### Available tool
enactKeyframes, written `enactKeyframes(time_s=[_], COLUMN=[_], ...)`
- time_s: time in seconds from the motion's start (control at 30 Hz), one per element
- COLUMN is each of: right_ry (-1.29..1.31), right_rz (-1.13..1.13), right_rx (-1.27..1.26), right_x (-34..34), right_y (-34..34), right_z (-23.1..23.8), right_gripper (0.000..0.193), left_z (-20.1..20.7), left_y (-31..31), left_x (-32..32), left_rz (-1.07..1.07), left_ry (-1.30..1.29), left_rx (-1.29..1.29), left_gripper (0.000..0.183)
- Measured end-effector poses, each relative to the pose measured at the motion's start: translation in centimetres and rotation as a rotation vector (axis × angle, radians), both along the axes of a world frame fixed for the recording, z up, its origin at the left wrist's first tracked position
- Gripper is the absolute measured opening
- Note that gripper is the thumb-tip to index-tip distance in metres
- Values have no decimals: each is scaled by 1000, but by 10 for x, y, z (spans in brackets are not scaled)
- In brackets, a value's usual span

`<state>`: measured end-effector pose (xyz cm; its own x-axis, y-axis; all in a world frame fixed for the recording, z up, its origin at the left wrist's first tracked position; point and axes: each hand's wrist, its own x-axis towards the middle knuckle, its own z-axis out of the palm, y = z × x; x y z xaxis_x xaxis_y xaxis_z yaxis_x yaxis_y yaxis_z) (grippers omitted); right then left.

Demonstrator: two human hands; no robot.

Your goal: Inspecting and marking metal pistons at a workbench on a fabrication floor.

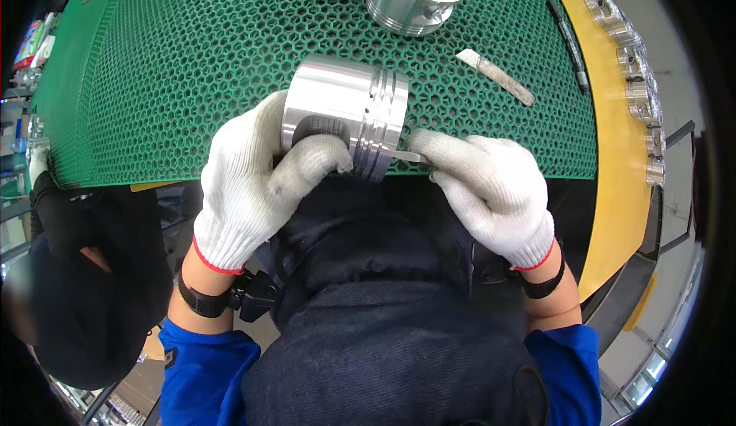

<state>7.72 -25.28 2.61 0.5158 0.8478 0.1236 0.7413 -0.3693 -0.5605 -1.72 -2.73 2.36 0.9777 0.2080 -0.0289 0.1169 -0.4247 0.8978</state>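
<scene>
Fingers of your left hand (247, 185) clasp one metal piston (330, 93) over the green mat (222, 66)'s near edge, head view, while your right hand (497, 188) pinches one slim tool (408, 156) at its grooves, two other pistons (414, 14), one strip-shaped tool (498, 79) and one black marker (568, 47) beyond.

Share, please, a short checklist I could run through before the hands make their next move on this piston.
1. Piston gripped by the left hand: ok.
2. Thin flat tool pinched in the right hand: ok.
3. Tool's tip seated in a groove: cannot tell; it points at the grooved end, but the contact is too small to make out.
4. Left thumb apart from the tool's tip: ok.
5. Loose blade-like tool on the green mat apart from both hands: ok.
</scene>
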Motion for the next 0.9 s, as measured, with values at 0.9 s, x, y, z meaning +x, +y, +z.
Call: enactKeyframes(time_s=[0.9], right_ry=[-353], right_rz=[-365], right_rx=[104], right_x=[36], right_y=[-40], right_z=[-23], right_gripper=[28], left_z=[12], left_y=[156], left_x=[34], left_rz=[253], left_ry=[-126], left_rx=[1175], left_gripper=[42])
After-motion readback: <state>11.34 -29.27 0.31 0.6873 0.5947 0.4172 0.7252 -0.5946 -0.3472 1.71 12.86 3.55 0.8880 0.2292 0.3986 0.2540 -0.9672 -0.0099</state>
